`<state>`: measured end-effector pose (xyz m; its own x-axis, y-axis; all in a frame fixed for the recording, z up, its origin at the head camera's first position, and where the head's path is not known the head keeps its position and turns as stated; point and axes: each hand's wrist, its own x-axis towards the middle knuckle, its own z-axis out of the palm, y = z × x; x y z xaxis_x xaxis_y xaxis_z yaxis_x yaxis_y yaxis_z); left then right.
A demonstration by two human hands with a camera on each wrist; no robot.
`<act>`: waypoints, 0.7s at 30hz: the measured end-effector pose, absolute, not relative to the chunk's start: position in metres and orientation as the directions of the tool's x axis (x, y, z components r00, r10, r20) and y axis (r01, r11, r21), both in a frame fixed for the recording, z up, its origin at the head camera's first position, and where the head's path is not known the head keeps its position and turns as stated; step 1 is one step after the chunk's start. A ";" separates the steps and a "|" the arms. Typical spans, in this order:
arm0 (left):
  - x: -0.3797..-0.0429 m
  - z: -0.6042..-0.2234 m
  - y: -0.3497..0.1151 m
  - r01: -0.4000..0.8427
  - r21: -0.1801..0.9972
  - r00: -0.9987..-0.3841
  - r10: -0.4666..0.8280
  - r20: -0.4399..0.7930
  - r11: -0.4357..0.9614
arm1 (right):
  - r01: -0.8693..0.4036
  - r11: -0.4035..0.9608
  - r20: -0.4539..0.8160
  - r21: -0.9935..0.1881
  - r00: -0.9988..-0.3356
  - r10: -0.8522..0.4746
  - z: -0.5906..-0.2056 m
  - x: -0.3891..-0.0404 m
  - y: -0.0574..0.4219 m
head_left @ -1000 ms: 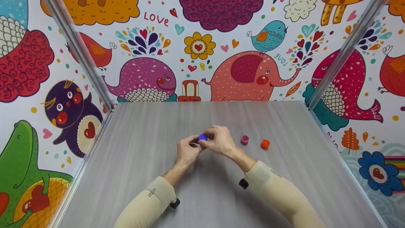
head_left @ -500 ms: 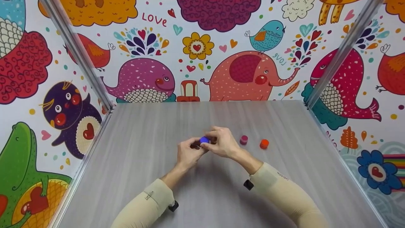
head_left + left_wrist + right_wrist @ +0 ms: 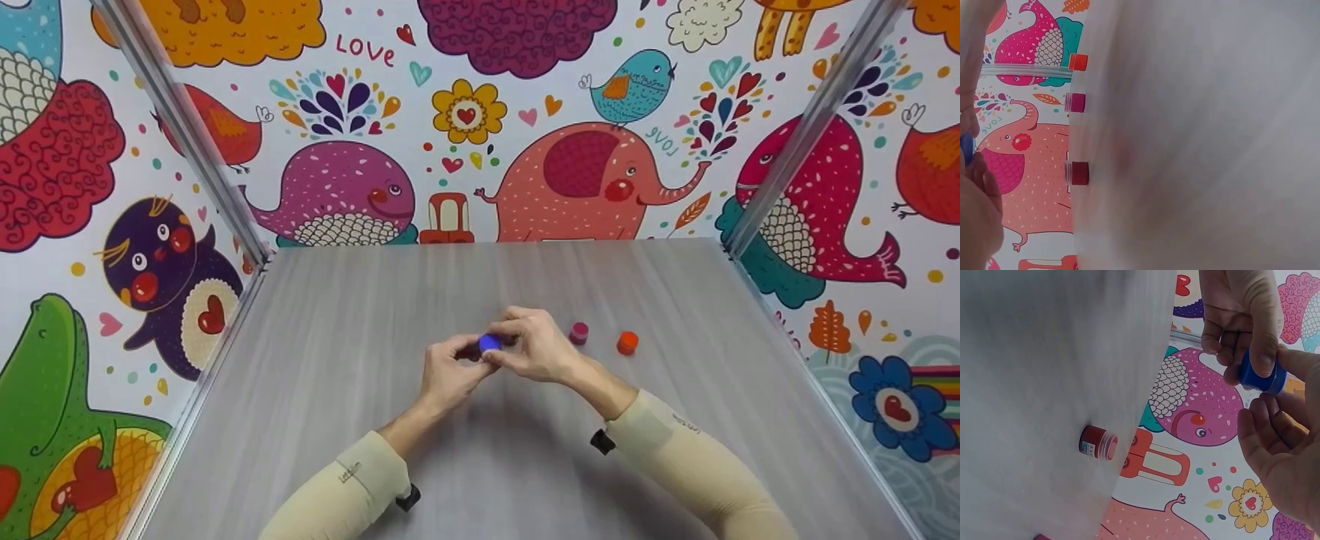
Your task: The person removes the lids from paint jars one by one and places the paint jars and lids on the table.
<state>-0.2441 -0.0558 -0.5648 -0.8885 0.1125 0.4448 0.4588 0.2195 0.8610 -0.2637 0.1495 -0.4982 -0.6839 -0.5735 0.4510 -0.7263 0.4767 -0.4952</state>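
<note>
In the head view a small blue paint jar (image 3: 489, 343) is held between both hands above the table. My left hand (image 3: 450, 371) grips it from the left, its thumb laid along the blue side in the right wrist view. My right hand (image 3: 536, 346) pinches its upper end with thumb and fingers. At the left edge of the left wrist view only part of the blue jar (image 3: 967, 147) shows. Beyond the hands stands a dark red jar (image 3: 1095, 441) with a clear ridged top, mostly hidden behind my right hand in the head view.
A magenta jar (image 3: 578, 334) and an orange jar (image 3: 628, 343) stand on the grey table (image 3: 337, 315) to the right of my hands. Printed walls (image 3: 465, 172) with metal corner posts (image 3: 780, 180) enclose the table at the back and sides.
Both hands have come slightly nearer and to the right with the blue jar, and my right forearm has swung outward. The magenta and orange jars have stayed put.
</note>
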 end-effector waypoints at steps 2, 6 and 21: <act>-0.242 -0.564 -0.055 0.454 0.864 -0.891 0.121 0.438 0.216 | -0.735 0.463 0.454 -0.495 -0.673 -0.584 -0.497 -0.262 0.152; -0.239 -0.563 -0.053 0.436 0.876 -0.899 0.141 0.414 0.207 | -0.744 0.446 0.444 -0.498 -0.660 -0.606 -0.495 -0.261 0.156; -0.232 -0.568 -0.053 0.463 0.873 -0.880 0.203 0.430 0.157 | -0.820 0.349 0.469 -0.454 -0.553 -0.688 -0.497 -0.260 0.167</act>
